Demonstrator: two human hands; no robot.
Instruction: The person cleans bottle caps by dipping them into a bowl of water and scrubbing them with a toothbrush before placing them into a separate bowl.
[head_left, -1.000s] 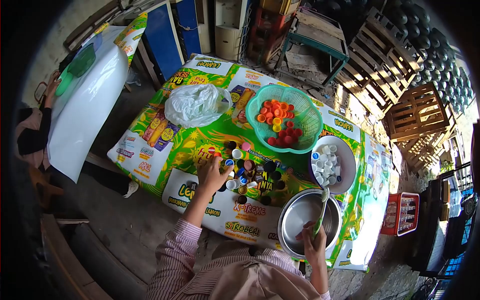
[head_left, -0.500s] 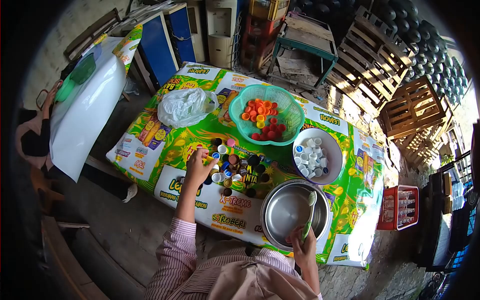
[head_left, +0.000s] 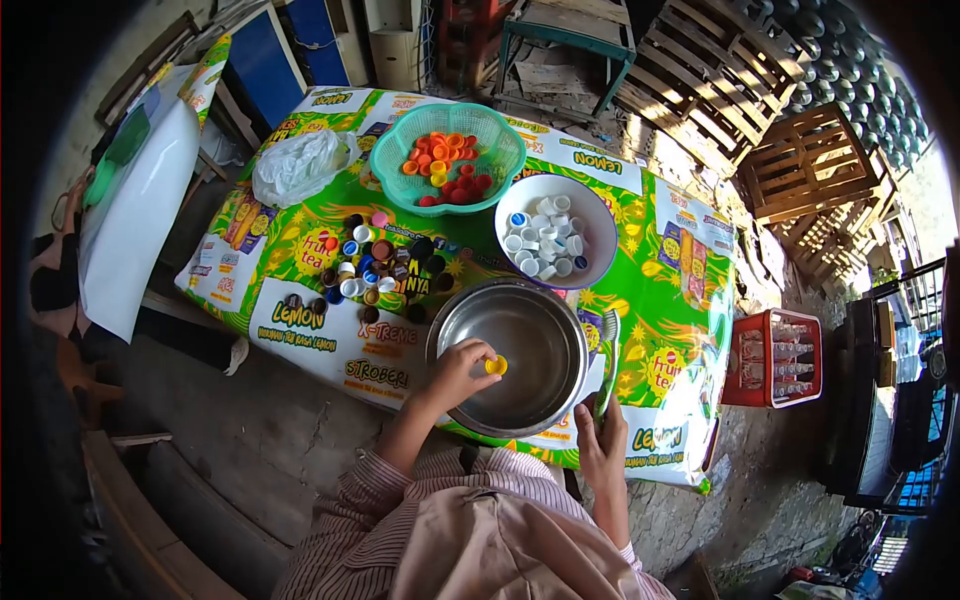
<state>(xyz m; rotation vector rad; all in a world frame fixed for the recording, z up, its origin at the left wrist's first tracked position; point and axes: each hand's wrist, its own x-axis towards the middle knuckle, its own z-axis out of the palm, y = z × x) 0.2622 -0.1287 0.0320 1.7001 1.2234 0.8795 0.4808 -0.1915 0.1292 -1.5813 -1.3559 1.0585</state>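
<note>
My left hand [head_left: 458, 378] pinches a yellow bottle cap [head_left: 497, 366] over the left part of a steel bowl [head_left: 568, 345]. In my right hand [head_left: 602, 445], at the bowl's right side, is a brush [head_left: 606, 380] with a green handle and pale bristles, held upright. Loose bottle caps [head_left: 383, 250], mostly dark, white and blue, lie scattered on the table up and left of the bowl. A green plastic basket [head_left: 397, 192] contains orange, yellow and red caps. White caps [head_left: 545, 240] fill part of a white bowl with a dark rim [head_left: 602, 222].
A crumpled clear plastic bag [head_left: 300, 170] lies at the table's far left on the printed green cover [head_left: 640, 300]. A red crate [head_left: 770, 355] stands off the right edge. Beyond are wooden pallets [head_left: 700, 80]. Another person's hand [head_left: 75, 200] shows at far left, by a white-covered table [head_left: 150, 190].
My left hand has come from the loose caps to above the steel bowl and now holds a yellow cap. The brush has shifted from over the bowl to its right side. The view has turned rightward.
</note>
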